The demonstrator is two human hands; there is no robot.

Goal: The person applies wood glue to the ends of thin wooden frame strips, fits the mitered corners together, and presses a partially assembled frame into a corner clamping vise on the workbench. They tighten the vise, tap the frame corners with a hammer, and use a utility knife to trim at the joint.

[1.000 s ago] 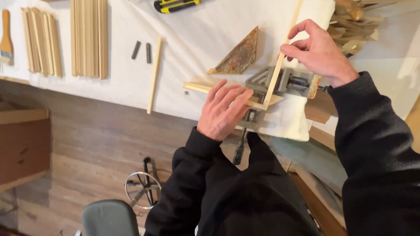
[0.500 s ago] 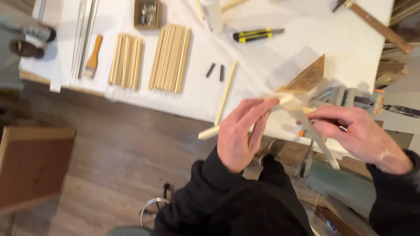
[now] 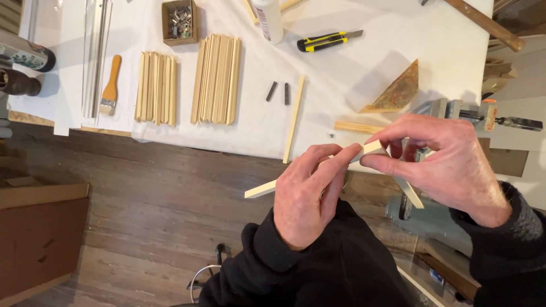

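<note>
**A:** Left hand [image 3: 310,196] curled around a pale wooden strip [image 3: 260,190], fingers closed along it, thumb underneath so can't tell much about that side. Strip sticking out to the left past the knuckles, held in the air just off the table's near edge, above the wooden floor [image 3: 142,210].

**B:** Right hand [image 3: 449,165] pinching the other end, yeah? Thumb and forefinger pressed tight on the squared tip [image 3: 372,148], remaining fingers loosely bent. Second pale strip [image 3: 410,192] poking down and to the right from under that palm, seemingly meeting the first at a corner. Joint itself hidden by fingers, so can't say for sure.

**A:** Both hands nearly touching at the fingertips. Black sleeves on both arms.

**B:** Behind the hands, on the white table cover [image 3: 341,68]: loose single strip [image 3: 294,119] lying nearly upright, two small dark pieces [image 3: 278,92] just left of its top end. Two stacks of cut strips [image 3: 216,79] further left, paintbrush [image 3: 110,85] beside those.

**A:** Also a yellow-and-black utility knife [image 3: 327,41] up top, little box of metal bits [image 3: 180,21], triangular wooden block [image 3: 395,91] on the right, metal clamp [image 3: 449,108] just above the right hand.
</note>
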